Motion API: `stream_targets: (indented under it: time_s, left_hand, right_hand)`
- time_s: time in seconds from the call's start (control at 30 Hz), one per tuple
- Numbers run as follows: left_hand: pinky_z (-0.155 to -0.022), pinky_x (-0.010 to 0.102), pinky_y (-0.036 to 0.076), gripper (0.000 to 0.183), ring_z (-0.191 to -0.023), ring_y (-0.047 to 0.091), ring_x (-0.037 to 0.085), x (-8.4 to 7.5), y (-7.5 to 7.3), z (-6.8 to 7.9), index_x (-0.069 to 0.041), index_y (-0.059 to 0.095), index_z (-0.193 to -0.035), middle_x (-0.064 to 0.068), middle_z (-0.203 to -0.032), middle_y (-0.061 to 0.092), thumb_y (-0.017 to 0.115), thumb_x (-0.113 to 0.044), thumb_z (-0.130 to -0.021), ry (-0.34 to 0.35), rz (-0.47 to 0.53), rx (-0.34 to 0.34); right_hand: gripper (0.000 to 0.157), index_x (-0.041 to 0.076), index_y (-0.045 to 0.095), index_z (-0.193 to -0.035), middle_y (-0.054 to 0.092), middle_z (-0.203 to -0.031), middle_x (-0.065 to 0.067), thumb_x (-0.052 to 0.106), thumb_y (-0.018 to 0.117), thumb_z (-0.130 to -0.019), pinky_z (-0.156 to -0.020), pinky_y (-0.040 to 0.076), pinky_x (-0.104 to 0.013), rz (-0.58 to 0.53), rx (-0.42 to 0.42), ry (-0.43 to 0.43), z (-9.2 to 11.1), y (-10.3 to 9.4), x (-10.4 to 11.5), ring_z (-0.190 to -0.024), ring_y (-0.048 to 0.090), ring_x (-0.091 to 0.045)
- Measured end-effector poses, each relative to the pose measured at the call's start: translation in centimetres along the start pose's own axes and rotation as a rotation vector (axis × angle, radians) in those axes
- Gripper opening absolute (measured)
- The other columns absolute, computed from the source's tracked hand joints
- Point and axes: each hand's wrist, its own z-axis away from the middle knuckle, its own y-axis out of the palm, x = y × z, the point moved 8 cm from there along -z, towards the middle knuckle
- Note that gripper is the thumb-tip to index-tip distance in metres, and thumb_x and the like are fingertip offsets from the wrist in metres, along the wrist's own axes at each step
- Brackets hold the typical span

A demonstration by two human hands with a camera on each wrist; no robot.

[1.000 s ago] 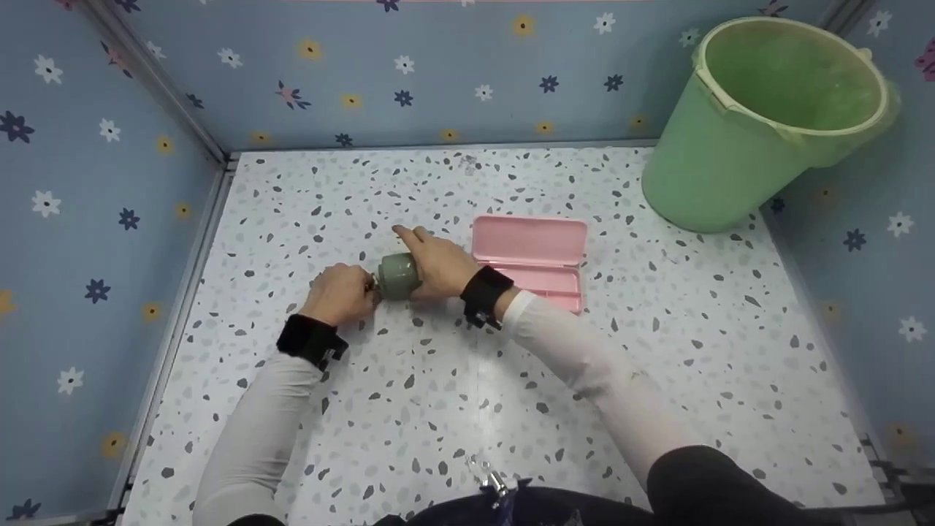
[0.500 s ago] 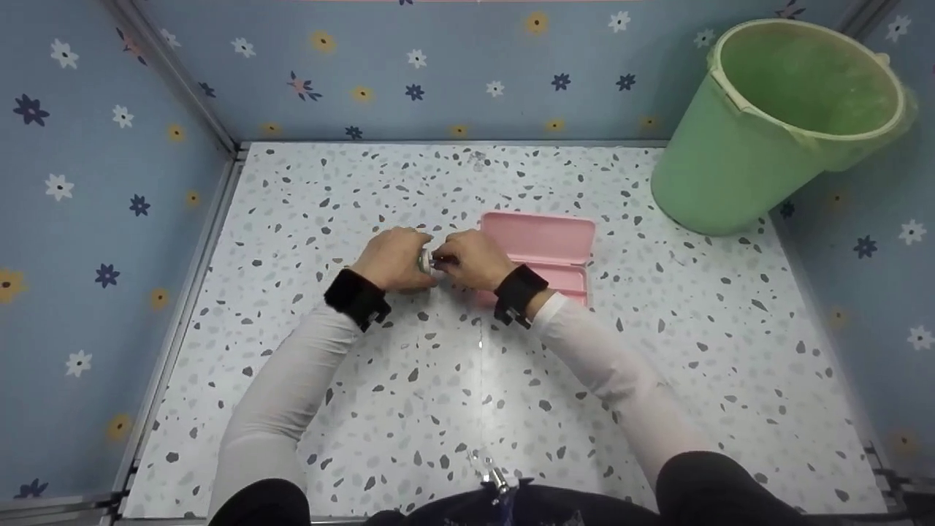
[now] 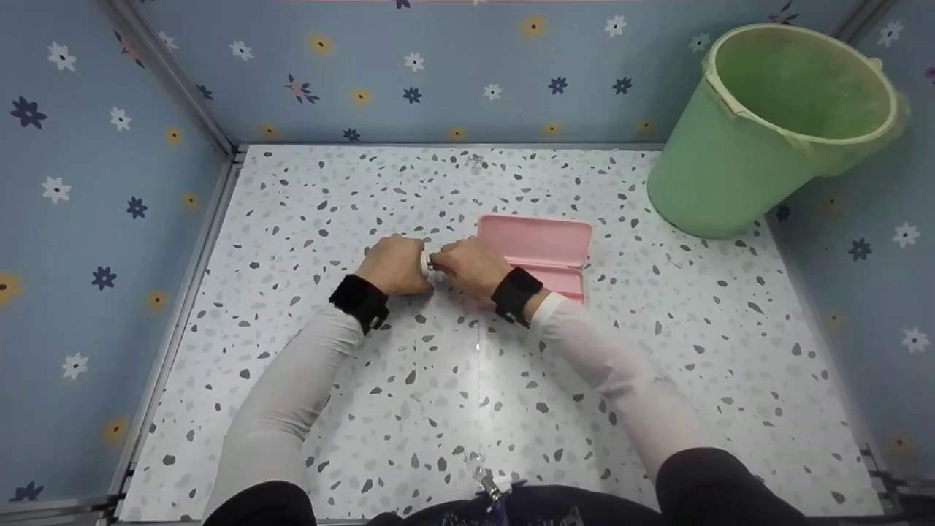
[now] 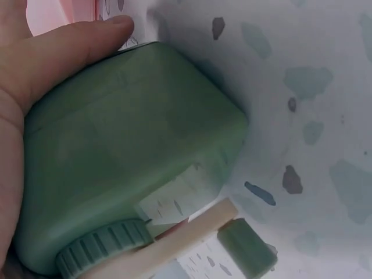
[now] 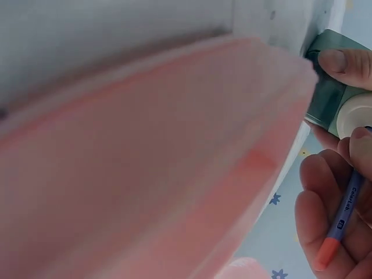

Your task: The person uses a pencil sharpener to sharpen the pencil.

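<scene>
My left hand (image 3: 397, 264) grips a green pencil sharpener (image 4: 128, 128), its thumb along one side of the body. A cream crank arm (image 4: 174, 241) with a green knob (image 4: 247, 247) sticks out from the sharpener's ribbed hub. With my right hand (image 3: 475, 269) I pinch a blue pencil (image 5: 346, 209) with an orange end. The pencil meets the round cream front (image 5: 353, 113) of the sharpener; its tip is hidden there. In the head view the left hand covers most of the sharpener.
Right behind the right hand lies an open pink pencil case (image 3: 537, 241), partly covered by that hand. A tall green bin (image 3: 716, 168) stands at the back right corner. Flower-patterned walls (image 3: 438, 73) border the speckled white table (image 3: 409, 438).
Earlier the right hand was on the sharpener's body and the left at its far end. The left hand then came to the sharpener's body, the right to the pencil. Since half a second ago little differs.
</scene>
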Motion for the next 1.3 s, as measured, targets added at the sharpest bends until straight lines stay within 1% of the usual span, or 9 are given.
stream_targets:
  time_s: [0.17,0.3,0.43,0.57,0.67,0.87,1.0,1.13,1.3]
  left_hand:
    - [-0.068,0.052,0.06,0.034,-0.073,0.065,0.033,0.04,-0.06,0.2,-0.017,0.055,-0.077,0.008,-0.077,0.066,0.087,-0.026,-0.071,-0.017,0.005,-0.004]
    - [-0.069,0.051,0.059,0.034,-0.074,0.065,0.032,-0.01,0.0,0.23,-0.016,0.057,-0.08,0.006,-0.077,0.064,0.089,-0.025,-0.071,-0.02,0.011,0.0]
    - [-0.069,0.05,0.058,0.034,-0.074,0.064,0.031,-0.12,0.26,0.11,-0.016,0.058,-0.081,0.004,-0.077,0.063,0.09,-0.025,-0.071,-0.017,0.016,0.014]
    - [-0.069,0.05,0.058,0.033,-0.074,0.064,0.031,-0.11,0.24,0.01,-0.015,0.061,-0.083,0.005,-0.078,0.066,0.09,-0.026,-0.072,-0.013,0.016,0.009]
    - [-0.07,0.051,0.059,0.033,-0.075,0.066,0.032,0.02,0.18,0.02,-0.014,0.062,-0.083,0.007,-0.079,0.068,0.09,-0.026,-0.072,-0.019,0.012,0.002]
    - [-0.069,0.051,0.059,0.033,-0.073,0.066,0.031,0.21,0.15,0.17,-0.014,0.062,-0.081,0.007,-0.078,0.069,0.09,-0.027,-0.071,-0.025,0.001,-0.005]
    - [-0.067,0.05,0.058,0.032,-0.073,0.064,0.03,0.09,0.22,0.27,-0.014,0.062,-0.082,0.007,-0.078,0.067,0.089,-0.028,-0.072,-0.024,0.004,-0.002]
    - [-0.067,0.048,0.058,0.032,-0.074,0.065,0.03,0.07,0.2,0.32,-0.015,0.061,-0.082,0.006,-0.08,0.067,0.089,-0.027,-0.073,-0.041,0.008,0.011]
    - [-0.069,0.047,0.057,0.033,-0.076,0.065,0.03,0.17,0.06,0.59,-0.017,0.058,-0.081,0.005,-0.079,0.065,0.089,-0.024,-0.072,-0.056,0.019,0.014]
  right_hand:
    - [0.011,0.01,0.076,-0.111,0.083,-0.099,-0.01,0.017,0.068,-0.109,-0.078,0.065,-0.045,0.027,0.083,-0.021,-0.34,0.12,0.16,-0.085,0.079,-0.032]
    - [0.007,0.01,0.074,-0.112,0.082,-0.1,-0.011,0.012,0.07,-0.107,-0.079,0.066,-0.042,0.04,0.146,-0.033,-0.48,0.16,0.12,-0.085,0.079,-0.031]
    - [0.008,0.01,0.074,-0.113,0.083,-0.102,-0.01,0.013,0.069,-0.109,-0.081,0.067,-0.04,0.038,0.192,-0.021,-0.37,0.36,-0.15,-0.086,0.08,-0.029]
    - [0.01,0.012,0.077,-0.116,0.085,-0.107,-0.009,0.015,0.071,-0.109,-0.086,0.067,-0.04,0.008,0.205,0.0,-0.29,0.35,-0.38,-0.09,0.081,-0.027]
    - [0.011,0.011,0.077,-0.117,0.085,-0.106,-0.01,0.016,0.071,-0.109,-0.087,0.067,-0.041,-0.006,0.202,0.005,-0.27,0.23,-0.37,-0.09,0.081,-0.027]
    - [0.014,0.008,0.077,-0.113,0.083,-0.097,-0.011,0.018,0.068,-0.111,-0.079,0.065,-0.041,0.025,0.191,-0.002,-0.25,0.14,-0.13,-0.082,0.078,-0.028]
    - [0.017,0.007,0.078,-0.111,0.082,-0.093,-0.012,0.02,0.066,-0.112,-0.073,0.064,-0.042,0.05,0.194,0.009,-0.05,-0.05,-0.13,-0.078,0.076,-0.029]
    - [0.02,0.008,0.077,-0.111,0.08,-0.091,-0.012,0.021,0.062,-0.114,-0.072,0.064,-0.042,0.058,0.215,0.025,0.11,-0.27,-0.29,-0.077,0.075,-0.029]
    - [0.018,0.008,0.077,-0.112,0.079,-0.092,-0.012,0.02,0.062,-0.114,-0.073,0.063,-0.041,0.031,0.229,0.052,0.24,-0.26,-0.43,-0.078,0.074,-0.028]
